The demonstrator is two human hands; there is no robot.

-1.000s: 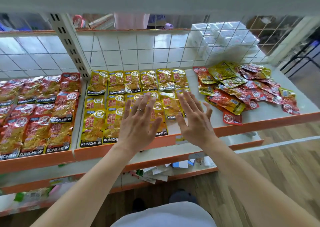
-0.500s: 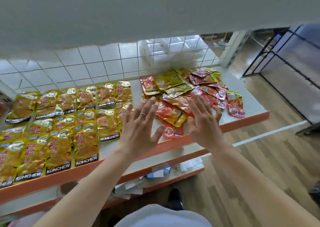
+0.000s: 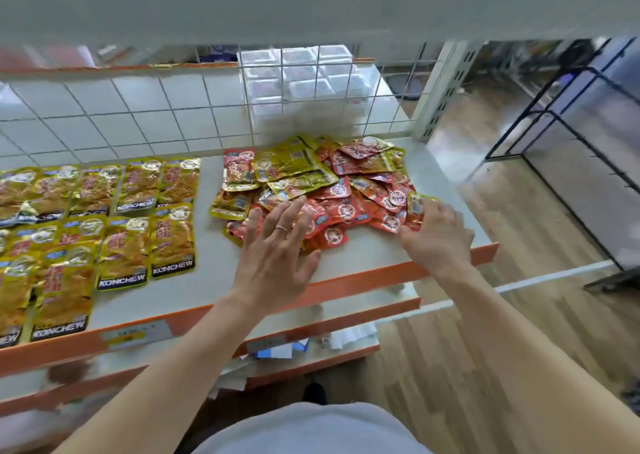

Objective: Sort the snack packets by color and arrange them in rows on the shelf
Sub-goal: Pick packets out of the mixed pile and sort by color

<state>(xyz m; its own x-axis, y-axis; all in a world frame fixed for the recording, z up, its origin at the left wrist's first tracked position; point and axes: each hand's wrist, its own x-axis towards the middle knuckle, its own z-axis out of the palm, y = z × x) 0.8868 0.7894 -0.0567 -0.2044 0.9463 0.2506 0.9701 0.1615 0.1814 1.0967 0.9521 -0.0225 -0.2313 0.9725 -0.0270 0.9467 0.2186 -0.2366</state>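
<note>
place: shop | evidence: orange-edged display shelf [image 3: 214, 280], wire-grid back [image 3: 138, 114], price label [image 3: 136, 334], rows of snack packets [image 3: 124, 246]

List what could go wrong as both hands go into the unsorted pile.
The mixed pile reaches close to the shelf's orange front edge; a sweep by the left hand or right hand could push packets off onto the floor. Red and yellow packets overlap there, so a handful may carry both colours. Dragging leftward could disturb the yellow rows.
</note>
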